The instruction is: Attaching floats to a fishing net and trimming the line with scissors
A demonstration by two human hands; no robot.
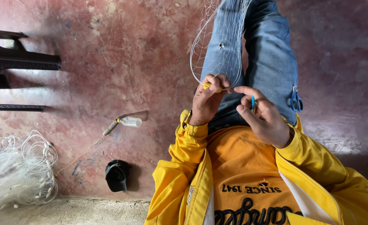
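Note:
I sit in a yellow jacket and blue jeans (271,54). A fine white fishing net (221,46) is draped over my knee. My left hand (207,102) pinches a small yellow tool (207,86) together with strands of the net at the net's lower edge. My right hand (265,121) is just right of it, apart from the net, with a thin blue tool (253,102) held between thumb and fingers. Small blue-handled scissors (295,101) rest on my right thigh.
A pile of white net with small floats (19,173) lies at the lower left on the worn red concrete floor (121,54). A small plastic bottle (131,121), a black cap (117,176) and a black plastic chair (13,62) are to my left.

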